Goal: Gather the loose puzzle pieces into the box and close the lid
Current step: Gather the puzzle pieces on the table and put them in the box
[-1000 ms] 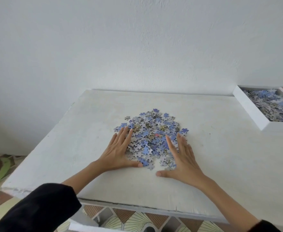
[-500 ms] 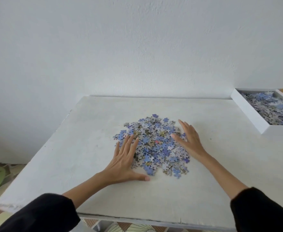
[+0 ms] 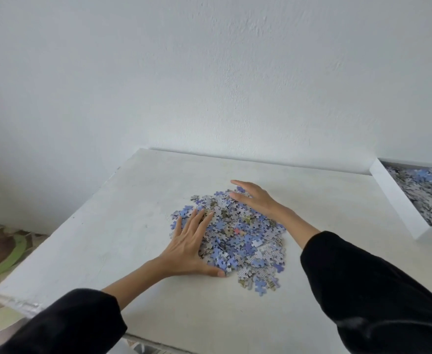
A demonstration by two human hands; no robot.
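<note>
A heap of loose blue and grey puzzle pieces (image 3: pixel 243 241) lies in the middle of the white table (image 3: pixel 107 238). My left hand (image 3: pixel 189 246) lies flat with straight fingers against the heap's left edge, thumb along its near side. My right hand (image 3: pixel 253 199) rests flat on the far side of the heap, fingers stretched to the left. The white box (image 3: pixel 398 203) stands open at the table's right edge and holds several pieces. No lid is in view.
A white wall rises directly behind the table. The table's left edge drops to a patterned floor with a green and brown shape (image 3: pixel 2 251). Bare tabletop lies between the heap and the box.
My right hand has travelled from the near right side of the heap round to its far side. The left hand stays on the left edge. The heap has spread slightly toward me.
</note>
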